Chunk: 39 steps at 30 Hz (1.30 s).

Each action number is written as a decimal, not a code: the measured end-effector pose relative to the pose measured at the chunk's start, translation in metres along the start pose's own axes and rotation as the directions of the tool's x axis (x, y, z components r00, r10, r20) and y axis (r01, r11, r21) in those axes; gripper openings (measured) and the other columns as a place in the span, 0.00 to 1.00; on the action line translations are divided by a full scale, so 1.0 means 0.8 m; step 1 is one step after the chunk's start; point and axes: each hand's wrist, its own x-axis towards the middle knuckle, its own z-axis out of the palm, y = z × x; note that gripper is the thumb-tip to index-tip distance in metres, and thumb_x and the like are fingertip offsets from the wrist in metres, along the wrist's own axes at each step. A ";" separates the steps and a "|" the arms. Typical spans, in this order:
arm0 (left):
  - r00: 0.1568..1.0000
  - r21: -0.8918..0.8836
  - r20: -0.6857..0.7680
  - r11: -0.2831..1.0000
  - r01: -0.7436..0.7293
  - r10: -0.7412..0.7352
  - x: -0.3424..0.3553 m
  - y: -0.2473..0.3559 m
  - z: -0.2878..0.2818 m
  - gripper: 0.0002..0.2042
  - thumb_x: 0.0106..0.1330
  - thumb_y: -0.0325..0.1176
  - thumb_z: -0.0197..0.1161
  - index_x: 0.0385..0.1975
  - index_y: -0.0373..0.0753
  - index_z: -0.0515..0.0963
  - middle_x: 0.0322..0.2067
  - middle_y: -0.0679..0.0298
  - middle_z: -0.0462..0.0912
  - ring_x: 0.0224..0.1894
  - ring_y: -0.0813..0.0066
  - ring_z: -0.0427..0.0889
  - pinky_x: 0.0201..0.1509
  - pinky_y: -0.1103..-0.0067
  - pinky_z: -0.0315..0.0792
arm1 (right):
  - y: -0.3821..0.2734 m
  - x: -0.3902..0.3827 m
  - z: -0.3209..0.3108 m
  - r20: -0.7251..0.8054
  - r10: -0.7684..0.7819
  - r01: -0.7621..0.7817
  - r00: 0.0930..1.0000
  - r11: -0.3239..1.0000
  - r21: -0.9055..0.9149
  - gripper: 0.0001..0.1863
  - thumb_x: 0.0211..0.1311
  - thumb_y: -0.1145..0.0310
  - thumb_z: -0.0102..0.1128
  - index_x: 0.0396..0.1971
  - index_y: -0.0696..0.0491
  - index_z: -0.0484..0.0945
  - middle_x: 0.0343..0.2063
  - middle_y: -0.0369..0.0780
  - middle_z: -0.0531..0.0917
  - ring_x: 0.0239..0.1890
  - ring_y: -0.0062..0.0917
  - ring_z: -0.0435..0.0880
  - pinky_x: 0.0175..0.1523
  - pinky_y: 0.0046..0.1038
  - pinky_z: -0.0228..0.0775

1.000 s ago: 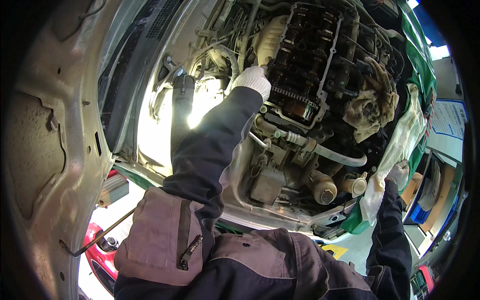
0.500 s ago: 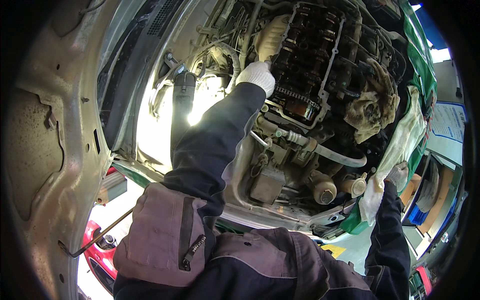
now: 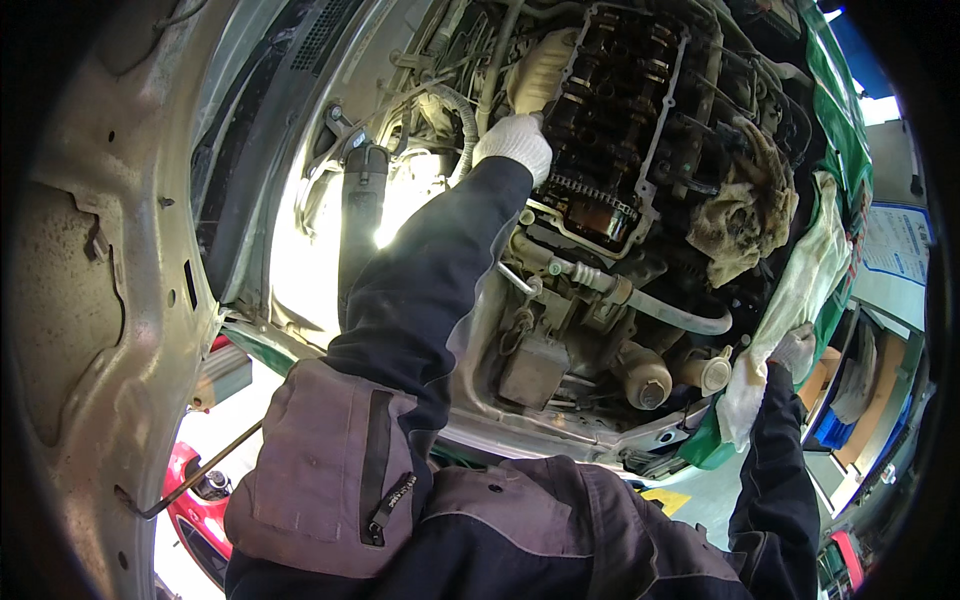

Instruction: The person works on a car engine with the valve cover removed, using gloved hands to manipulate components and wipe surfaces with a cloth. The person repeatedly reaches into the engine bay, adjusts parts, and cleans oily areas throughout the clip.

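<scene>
In a white knitted glove, my left hand [image 3: 515, 147] reaches to the left edge of the opened engine [image 3: 610, 120], beside a tan metal heat shield [image 3: 540, 75]. Its fingers are curled, and whatever lies in them is hidden from view. A timing chain [image 3: 590, 193] shows in the engine just right of this hand. My right hand [image 3: 793, 354], gloved too, rests on a white cloth [image 3: 800, 285] draped along the car's right edge; its fingers lie against the cloth.
A bright work lamp [image 3: 366, 190] stands left of my left forearm. A dirty brown rag [image 3: 745, 205] lies right of the engine. Nearer me are a coolant hose [image 3: 680, 318] and capped reservoirs [image 3: 648, 378]. The raised hood [image 3: 90, 300] fills the left side, with a prop rod [image 3: 205, 468] below.
My left hand and forearm have shifted very slightly at the engine's edge. The right hand stays on the cloth.
</scene>
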 end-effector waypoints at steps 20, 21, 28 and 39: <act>0.992 0.001 0.039 0.993 0.122 -0.122 0.003 0.003 0.005 0.18 0.72 0.36 0.57 0.59 0.45 0.82 0.56 0.50 0.87 0.58 0.50 0.87 0.62 0.57 0.81 | 0.004 0.003 0.001 0.037 0.015 -0.016 0.999 1.000 0.011 0.32 0.81 0.41 0.44 0.43 0.56 0.87 0.34 0.57 0.89 0.37 0.60 0.88 0.41 0.56 0.78; 0.998 -0.001 -0.002 0.998 0.060 -0.060 0.004 0.003 0.005 0.18 0.72 0.36 0.57 0.59 0.45 0.82 0.56 0.50 0.87 0.57 0.49 0.87 0.62 0.58 0.81 | 0.002 0.003 -0.002 0.053 0.026 -0.027 0.998 1.000 0.012 0.33 0.81 0.41 0.44 0.44 0.55 0.87 0.35 0.57 0.89 0.38 0.60 0.88 0.42 0.56 0.78; 0.999 0.043 0.040 0.998 0.035 -0.037 0.004 0.005 0.002 0.18 0.72 0.35 0.59 0.58 0.40 0.82 0.55 0.48 0.88 0.57 0.50 0.88 0.61 0.60 0.82 | 0.001 0.001 -0.005 0.042 0.035 -0.035 0.998 0.999 -0.011 0.33 0.81 0.39 0.43 0.46 0.55 0.87 0.36 0.57 0.89 0.39 0.59 0.88 0.44 0.56 0.78; 0.999 0.046 -0.045 0.999 -0.004 0.006 0.013 0.003 0.011 0.19 0.70 0.33 0.55 0.59 0.41 0.82 0.51 0.47 0.88 0.55 0.48 0.87 0.59 0.59 0.81 | 0.010 0.006 0.007 0.014 0.028 -0.028 1.000 1.000 -0.006 0.33 0.80 0.40 0.44 0.45 0.55 0.88 0.36 0.56 0.89 0.39 0.59 0.88 0.43 0.56 0.78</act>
